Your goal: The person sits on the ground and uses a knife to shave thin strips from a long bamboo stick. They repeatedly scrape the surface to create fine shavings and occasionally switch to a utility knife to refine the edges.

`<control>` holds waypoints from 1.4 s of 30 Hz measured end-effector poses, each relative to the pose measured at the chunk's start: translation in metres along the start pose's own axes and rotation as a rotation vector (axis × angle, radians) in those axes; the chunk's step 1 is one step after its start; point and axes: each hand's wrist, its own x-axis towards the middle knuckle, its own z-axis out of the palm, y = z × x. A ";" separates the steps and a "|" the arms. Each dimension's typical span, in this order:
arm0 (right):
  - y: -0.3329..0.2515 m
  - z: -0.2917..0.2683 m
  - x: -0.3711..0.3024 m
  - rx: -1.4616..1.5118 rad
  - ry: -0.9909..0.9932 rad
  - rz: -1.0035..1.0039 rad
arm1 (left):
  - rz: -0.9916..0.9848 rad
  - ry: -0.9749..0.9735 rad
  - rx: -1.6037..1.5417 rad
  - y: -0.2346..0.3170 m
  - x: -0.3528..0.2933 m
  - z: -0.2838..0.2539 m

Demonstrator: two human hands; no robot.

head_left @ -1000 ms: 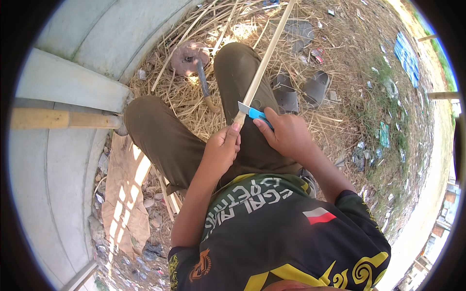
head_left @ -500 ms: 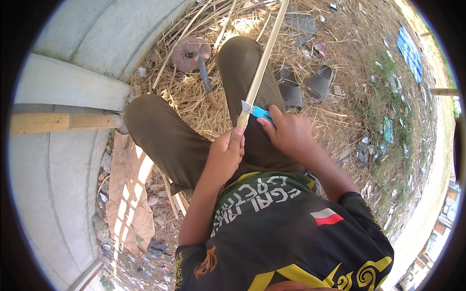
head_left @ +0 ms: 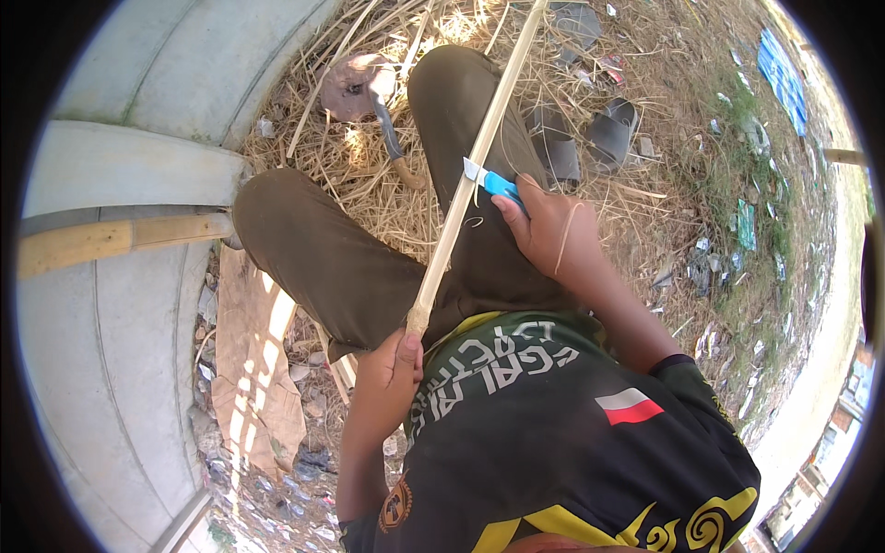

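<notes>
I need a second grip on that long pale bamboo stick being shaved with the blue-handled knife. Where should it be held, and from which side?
Take the long pale bamboo stick on its bare stretch between the left hand at its near end and the blue-handled knife in the right hand. Come from the left side, probably safest: the blade meets the stick from the right, and the thin straight shaft lies across the lap.

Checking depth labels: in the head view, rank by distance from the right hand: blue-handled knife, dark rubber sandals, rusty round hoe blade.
1. Blue-handled knife: held in the right hand.
2. Dark rubber sandals: just beyond it, on the straw.
3. Rusty round hoe blade: far left, past the knee.
</notes>
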 end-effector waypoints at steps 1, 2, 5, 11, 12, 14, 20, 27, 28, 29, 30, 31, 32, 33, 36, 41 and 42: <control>0.001 0.002 0.002 0.014 0.019 0.018 | -0.033 -0.009 -0.007 -0.003 -0.012 -0.006; 0.003 0.003 0.004 0.026 0.037 0.037 | -0.068 -0.020 -0.015 -0.008 -0.024 -0.011; 0.003 0.002 0.007 -0.036 -0.014 0.102 | -0.129 0.018 0.077 -0.035 -0.060 -0.028; -0.007 -0.002 0.003 -0.097 -0.041 0.021 | -0.317 -0.075 -0.234 -0.086 -0.102 -0.085; -0.006 -0.001 0.003 -0.099 -0.008 -0.003 | -0.283 -0.084 -0.193 -0.092 -0.104 -0.090; -0.002 0.003 0.003 -0.106 0.049 -0.058 | -0.305 -0.082 -0.222 -0.092 -0.105 -0.092; 0.009 -0.009 0.027 -0.200 0.004 0.146 | -0.410 -0.143 -0.357 -0.141 -0.145 -0.116; 0.018 -0.022 0.030 0.255 0.066 -0.063 | -0.303 -0.142 -0.313 -0.150 -0.146 -0.127; 0.035 -0.017 0.032 0.591 -0.041 -0.112 | -0.265 -0.149 -0.316 -0.151 -0.136 -0.125; 0.041 -0.029 0.035 0.721 -0.283 -0.069 | -0.234 -0.146 -0.330 -0.152 -0.129 -0.120; 0.045 -0.049 0.042 0.843 -0.529 -0.026 | -0.222 -0.081 -0.382 -0.151 -0.121 -0.111; 0.044 -0.068 0.045 0.957 -0.759 0.033 | -0.203 -0.032 -0.418 -0.144 -0.105 -0.103; 0.038 -0.078 0.049 0.903 -0.788 0.040 | -0.186 0.028 -0.464 -0.136 -0.092 -0.092; 0.031 -0.083 0.059 0.839 -0.729 -0.032 | -0.112 0.062 -0.503 -0.127 -0.080 -0.079; 0.007 -0.093 0.100 0.627 -0.534 -0.206 | 0.087 0.248 -0.550 -0.099 -0.041 -0.043; -0.008 -0.041 0.216 0.263 -0.365 -0.439 | 0.104 0.536 -0.478 -0.075 -0.002 -0.012; -0.007 -0.020 0.240 0.214 -0.463 -0.372 | 0.079 0.579 -0.417 -0.075 0.004 -0.012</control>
